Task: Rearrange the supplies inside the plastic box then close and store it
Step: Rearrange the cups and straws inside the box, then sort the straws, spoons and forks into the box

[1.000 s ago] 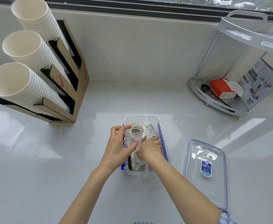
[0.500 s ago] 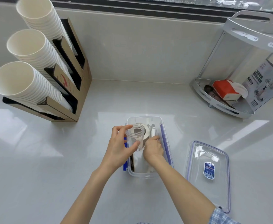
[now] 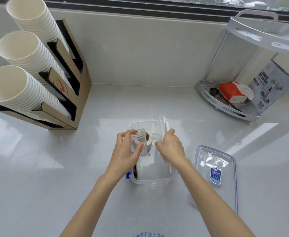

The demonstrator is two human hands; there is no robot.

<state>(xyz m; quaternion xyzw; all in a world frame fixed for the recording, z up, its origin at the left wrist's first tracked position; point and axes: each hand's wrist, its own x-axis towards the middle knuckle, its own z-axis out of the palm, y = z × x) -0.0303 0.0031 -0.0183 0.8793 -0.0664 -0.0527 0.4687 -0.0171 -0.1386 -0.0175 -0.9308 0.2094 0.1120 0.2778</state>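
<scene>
right hand [image 3: 172,147] now lifted, gripping blurred white sticks [image 3: 163,127] over plastic box [image 3: 151,182]; left hand [image 3: 125,154] grasping clear jar [image 3: 137,142].

Open clear plastic box [image 3: 150,183], lid [image 3: 215,173] just beside.

The counter [image 3: 54,168] is smooth, pale and glossy, throwing back window light in broad patches. The box [image 3: 150,181] is clear plastic, and so is the lid [image 3: 226,161], which bears a blue paper label [image 3: 215,175]. The jar [image 3: 136,142] in the left hand [image 3: 124,156] is thin clear plastic too. The cups [image 3: 18,82] look like matt white paper, stacked in a holder [image 3: 82,86] of brown board with black inner faces. The corner rack [image 3: 253,115] has a white, smooth finish with a dull sheen.
</scene>
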